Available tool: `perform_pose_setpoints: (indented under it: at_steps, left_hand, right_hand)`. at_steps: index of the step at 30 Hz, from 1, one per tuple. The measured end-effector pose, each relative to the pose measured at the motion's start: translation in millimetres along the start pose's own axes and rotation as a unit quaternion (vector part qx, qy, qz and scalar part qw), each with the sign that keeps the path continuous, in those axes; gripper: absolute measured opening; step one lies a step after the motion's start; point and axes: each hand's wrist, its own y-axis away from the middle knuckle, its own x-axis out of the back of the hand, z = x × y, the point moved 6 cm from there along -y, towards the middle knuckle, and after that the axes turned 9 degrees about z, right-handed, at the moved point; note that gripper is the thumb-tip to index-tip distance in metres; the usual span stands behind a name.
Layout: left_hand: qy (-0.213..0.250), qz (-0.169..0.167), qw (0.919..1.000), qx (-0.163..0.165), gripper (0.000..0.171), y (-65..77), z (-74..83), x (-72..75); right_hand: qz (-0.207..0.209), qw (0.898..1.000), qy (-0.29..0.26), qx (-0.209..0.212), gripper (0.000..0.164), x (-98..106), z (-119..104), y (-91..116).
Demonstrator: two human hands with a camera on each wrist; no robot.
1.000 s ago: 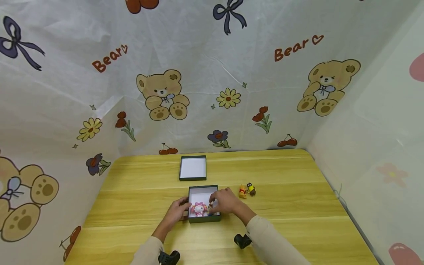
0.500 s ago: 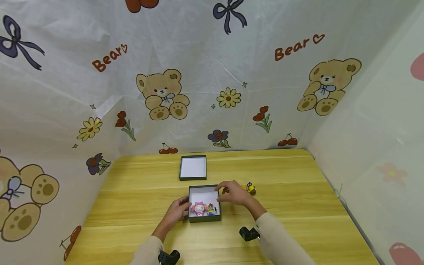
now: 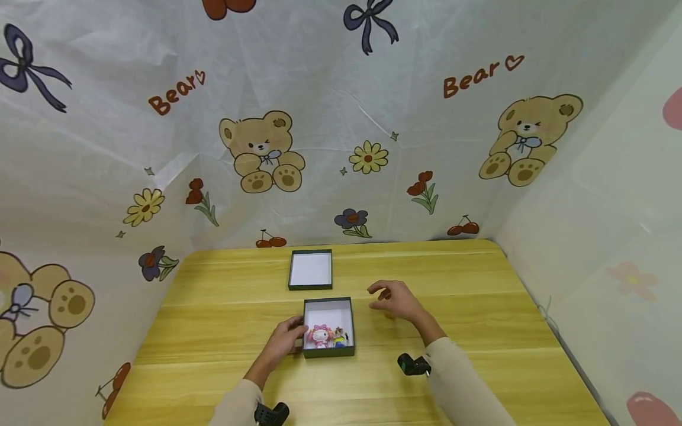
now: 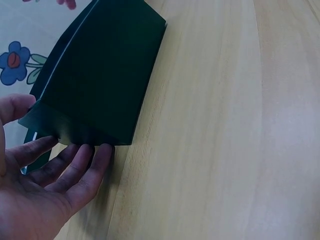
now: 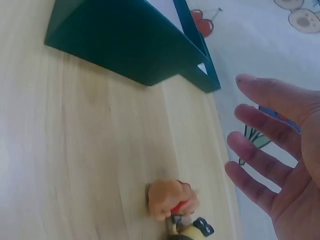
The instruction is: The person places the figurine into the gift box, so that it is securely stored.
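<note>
A dark green box (image 3: pixel 329 352) with a white inside sits on the table. In it lie a pink-haired white kitten figurine (image 3: pixel 321 336) and a small figurine in yellow and blue (image 3: pixel 339 338). My left hand (image 3: pixel 281 342) holds the box at its left side; in the left wrist view the thumb is at the rim and the fingertips touch the outer wall. To the right of the box, my right hand (image 3: pixel 401 300) hovers with loosely bent fingers and holds nothing. Beneath it, hidden in the head view, are an orange bear figurine with a red top (image 5: pixel 170 199) and a yellow goggled figurine (image 5: pixel 192 231).
Behind the box lies its matching lid (image 3: pixel 311 271), white inside up. The wooden table (image 3: pixel 453 266) ends at a wall sheet (image 3: pixel 319 118) printed with bears and flowers. A black camera (image 3: pixel 413 364) is worn on the right wrist, another (image 3: pixel 272 414) on the left.
My right hand has let go of the yellow-and-blue figurine in the box, lifted out and moved right, over the two figurines on the table. My left hand has stayed at the box.
</note>
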Motion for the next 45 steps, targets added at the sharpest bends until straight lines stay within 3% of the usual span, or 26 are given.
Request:
perform_pose_setpoints:
  at_steps: [6, 11, 19, 31, 45]
  left_hand:
    - [0.029, -0.007, 0.9995, -0.004, 0.054, 3.9, 4.7, -3.0]
    - [0.02, -0.005, 0.9998, -0.003, 0.054, -1.5, -3.0, -1.6]
    - [0.009, -0.004, 0.9999, 0.0, 0.057, -0.1, -1.5, 1.6]
    - [-0.002, -0.004, 1.0, 0.0, 0.057, -0.8, -1.1, 1.2]
    - [-0.001, -0.004, 1.0, -0.003, 0.058, 0.5, 1.0, 1.6]
  right_hand:
    - [0.023, 0.999, 0.005, -0.026, 0.029, 10, 15, 2]
    - [0.047, 0.998, 0.013, -0.033, 0.032, 18, 31, 7]
    - [0.069, 0.996, 0.012, -0.055, 0.035, 32, 59, 14]
    - [0.064, 0.993, 0.001, -0.101, 0.041, 36, 84, 21]
    - [0.022, 0.996, -0.01, -0.085, 0.054, 26, 101, 20]
